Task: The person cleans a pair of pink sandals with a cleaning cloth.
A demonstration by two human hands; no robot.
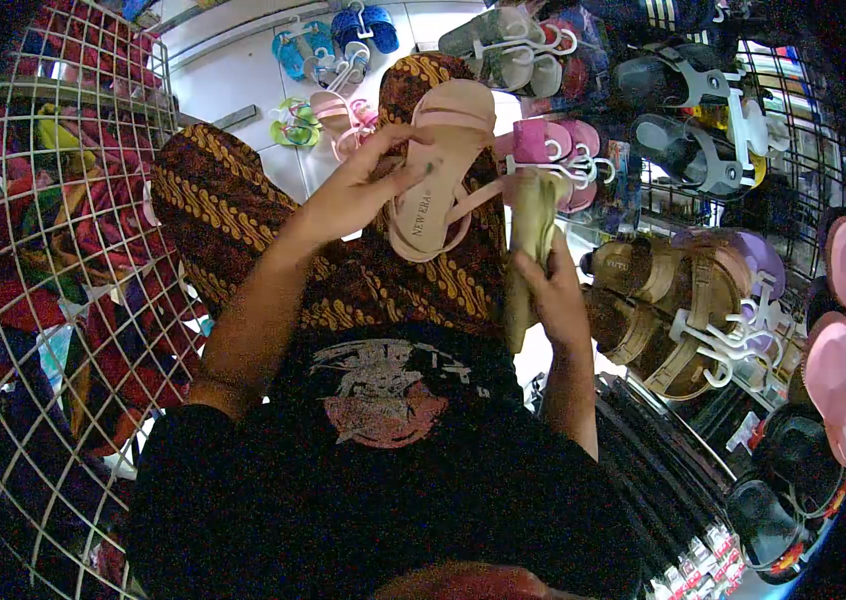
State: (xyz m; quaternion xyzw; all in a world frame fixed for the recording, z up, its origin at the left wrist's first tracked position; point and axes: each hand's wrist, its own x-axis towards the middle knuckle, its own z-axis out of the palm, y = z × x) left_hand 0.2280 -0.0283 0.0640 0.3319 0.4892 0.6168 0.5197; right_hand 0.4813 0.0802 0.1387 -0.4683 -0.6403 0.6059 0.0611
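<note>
A beige sandal (430, 205) with "NEW ERA" on its insole lies over my lap, on the brown patterned cloth (373, 285). My left hand (375, 185) is at the sandal's left side, thumb and fingers on its insole and upper edge. A greenish-beige item (533, 240), blurred and seen edge-on, stands upright just right of the sandal. My right hand (555, 290) grips it with the thumb on its near side. A thin strap of the beige sandal reaches toward this item.
Wire mesh (73, 250) with colourful cloths behind it rises at the left. Blue sandals (365, 28) and green ones (296, 122) lie on the white tiled floor. Brown sandals (673, 310), black sandals (688, 155) and pink sandals (838, 375) hang or sit at the right.
</note>
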